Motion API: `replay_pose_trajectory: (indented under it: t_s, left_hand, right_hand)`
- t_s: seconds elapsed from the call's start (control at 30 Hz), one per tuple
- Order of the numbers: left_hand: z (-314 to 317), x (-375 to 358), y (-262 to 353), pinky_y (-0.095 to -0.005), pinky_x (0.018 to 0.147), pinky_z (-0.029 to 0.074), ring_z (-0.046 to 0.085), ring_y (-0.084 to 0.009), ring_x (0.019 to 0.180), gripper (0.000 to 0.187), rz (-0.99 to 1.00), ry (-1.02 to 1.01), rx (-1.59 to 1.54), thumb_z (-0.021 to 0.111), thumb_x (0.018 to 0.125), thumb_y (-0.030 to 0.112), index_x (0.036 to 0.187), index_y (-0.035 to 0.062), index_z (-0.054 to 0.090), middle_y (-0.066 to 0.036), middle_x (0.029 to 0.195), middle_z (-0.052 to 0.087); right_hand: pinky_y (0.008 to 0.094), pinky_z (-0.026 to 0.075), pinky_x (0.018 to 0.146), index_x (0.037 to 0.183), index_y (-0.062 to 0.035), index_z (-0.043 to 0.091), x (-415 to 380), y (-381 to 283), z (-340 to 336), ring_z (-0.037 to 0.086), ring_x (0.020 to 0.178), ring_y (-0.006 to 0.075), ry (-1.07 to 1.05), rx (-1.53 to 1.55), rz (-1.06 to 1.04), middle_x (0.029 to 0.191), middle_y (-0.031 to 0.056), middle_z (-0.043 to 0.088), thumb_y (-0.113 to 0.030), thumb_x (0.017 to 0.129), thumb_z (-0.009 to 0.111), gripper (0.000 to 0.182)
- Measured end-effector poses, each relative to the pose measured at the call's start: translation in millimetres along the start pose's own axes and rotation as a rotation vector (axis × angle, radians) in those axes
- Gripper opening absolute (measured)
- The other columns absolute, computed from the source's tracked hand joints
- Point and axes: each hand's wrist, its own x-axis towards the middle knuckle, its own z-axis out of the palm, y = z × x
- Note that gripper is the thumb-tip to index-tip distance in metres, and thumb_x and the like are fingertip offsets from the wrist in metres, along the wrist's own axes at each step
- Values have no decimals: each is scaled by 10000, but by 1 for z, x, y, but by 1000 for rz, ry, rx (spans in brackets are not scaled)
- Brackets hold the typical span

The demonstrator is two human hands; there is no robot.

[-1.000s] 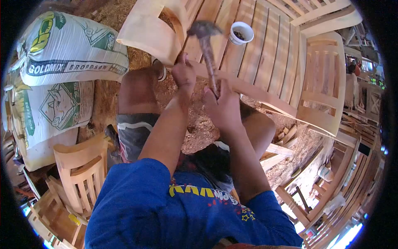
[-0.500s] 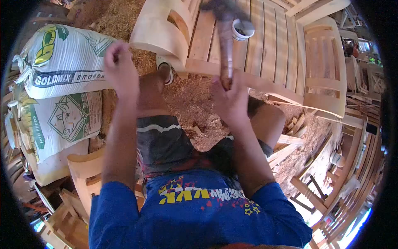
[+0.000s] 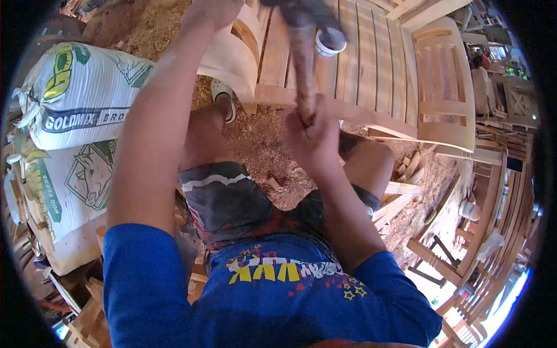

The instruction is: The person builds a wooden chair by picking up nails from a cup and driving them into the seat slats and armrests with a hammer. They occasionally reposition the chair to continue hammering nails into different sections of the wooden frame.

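Observation:
My right hand (image 3: 313, 130) is wrapped round the wooden handle of a hammer (image 3: 303, 64), whose dark head is blurred at the top of the view. Beyond it lies the slatted seat of a wooden bench (image 3: 365, 64), bearing a white cup (image 3: 331, 42) with small dark contents. My left hand (image 3: 212, 11) reaches to the top edge, over the bench's curved armrest (image 3: 232, 55). Its fingers are partly cut off and blurred, so I cannot tell whether they hold anything.
White printed sacks (image 3: 87, 87) are stacked at the left. Wood shavings (image 3: 261, 139) cover the ground between my legs. Wood offcuts (image 3: 409, 168) lie by my right knee, and more wooden furniture (image 3: 493, 214) stands at the far right.
My left hand has moved up and forward from beside the sacks to the armrest. My right hand and the hammer have shifted slightly left and nearer my body.

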Motion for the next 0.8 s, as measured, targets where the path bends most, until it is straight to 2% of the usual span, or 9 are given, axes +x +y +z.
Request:
replay_pose_trajectory:
  t_s: [0.07, 0.2, 0.3, 0.4, 0.5, 0.63, 0.73, 0.77, 0.8]
  left_hand:
    - [-8, -2, 2, -530, 1153, 405, 531, -498, 1340, 922, -30, -38, 19, 552, 977, 490, 1629, -11, 134, -351, 1440, 534]
    - [-20, 0, 10, -524, 1152, 406, 530, -490, 1342, 858, -75, -45, 25, 553, 976, 464, 1611, -11, 228, -348, 1445, 531]
    - [-4, 4, 2, -522, 1151, 410, 531, -478, 1346, 822, 73, 91, 6, 536, 980, 464, 1602, -1, 269, -337, 1452, 530]
    - [-8, 0, 9, -524, 1149, 412, 536, -472, 1342, 797, -38, 18, -8, 534, 984, 453, 1602, 15, 285, -321, 1461, 530]
    - [3, 13, -8, -524, 1150, 410, 527, -467, 1354, 792, 63, 33, -30, 520, 992, 457, 1602, 12, 280, -326, 1453, 534]
    - [-19, -3, 13, -525, 1132, 430, 557, -457, 1327, 776, -64, -17, 82, 506, 997, 471, 1580, -6, 319, -320, 1424, 561]
    - [-23, -10, 15, -520, 1123, 445, 569, -445, 1319, 754, -75, -66, 94, 502, 998, 477, 1557, -11, 364, -308, 1416, 574]
    - [-20, -11, 16, -518, 1122, 447, 570, -442, 1319, 744, -57, -59, 76, 504, 998, 478, 1549, -7, 380, -303, 1417, 576]
    - [-22, -7, 16, -516, 1121, 450, 571, -438, 1320, 735, -45, -39, 55, 506, 997, 478, 1542, -3, 397, -297, 1419, 577]
  right_hand:
    - [363, 471, 633, 1075, 52, 537, -8, -10, -11, 580, 699, 179, 44, 155, -133, 740, 122, 542, -135, 978, 672, 250]
    - [420, 494, 643, 1092, 64, 509, -22, 75, 29, 605, 689, 265, 173, -29, -105, 753, 192, 585, -142, 984, 670, 282]
    - [464, 498, 667, 1057, 57, 508, -4, 115, 42, 609, 687, 331, -177, -354, 300, 789, 232, 604, -143, 977, 676, 273]
    - [453, 493, 659, 1029, 44, 516, 3, 56, 22, 600, 671, 343, -61, -206, 113, 773, 201, 597, -133, 967, 687, 253]
    - [415, 491, 647, 1013, 22, 531, 1, 9, 3, 596, 659, 321, 203, -134, -327, 744, 154, 586, -117, 961, 695, 222]
    - [402, 510, 677, 1038, 20, 556, -17, 80, 29, 619, 682, 317, 276, -3, -381, 758, 162, 604, -129, 955, 699, 222]
    - [493, 559, 800, 1127, 95, 543, -6, 129, 34, 680, 927, 521, -292, -496, 202, 984, 306, 691, -137, 943, 646, 314]
    - [527, 550, 778, 1095, 86, 541, 0, 125, 38, 679, 892, 513, -223, -458, 317, 942, 312, 686, -124, 922, 631, 286]
    - [527, 549, 772, 1100, 77, 541, 10, 108, 35, 682, 882, 505, -158, -395, 253, 923, 306, 687, -123, 924, 631, 282]
